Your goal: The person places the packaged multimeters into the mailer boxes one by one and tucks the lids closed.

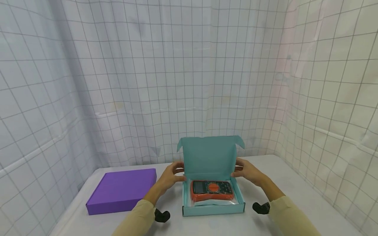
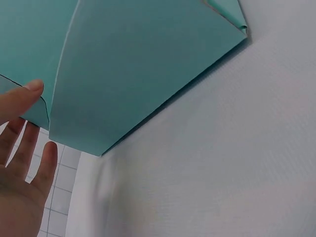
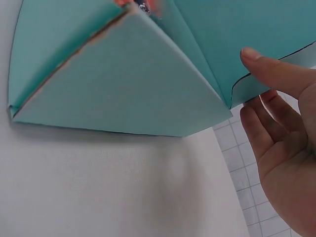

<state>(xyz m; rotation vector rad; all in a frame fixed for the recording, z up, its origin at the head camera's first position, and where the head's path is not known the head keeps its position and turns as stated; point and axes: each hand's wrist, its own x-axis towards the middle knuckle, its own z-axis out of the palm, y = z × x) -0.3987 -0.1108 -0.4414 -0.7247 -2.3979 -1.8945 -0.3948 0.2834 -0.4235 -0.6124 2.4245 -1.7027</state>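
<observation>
On your left, a closed purple box (image 1: 125, 188) lay on the white table (image 1: 218, 226); grid-patterned curtains (image 1: 189, 72) surrounded you.

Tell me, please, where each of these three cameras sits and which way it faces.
Head: worn on the head, facing forward and down at the teal box, multimeter and purple box; left grip, right grip and both sleeves show.
Left wrist: worn there, facing the teal box's left side; the left grip shows at left, on the lid.
Right wrist: worn there, facing the teal box's right side; the right grip shows at right, on the lid.
Both wrist views share the teal box and white table.
</observation>
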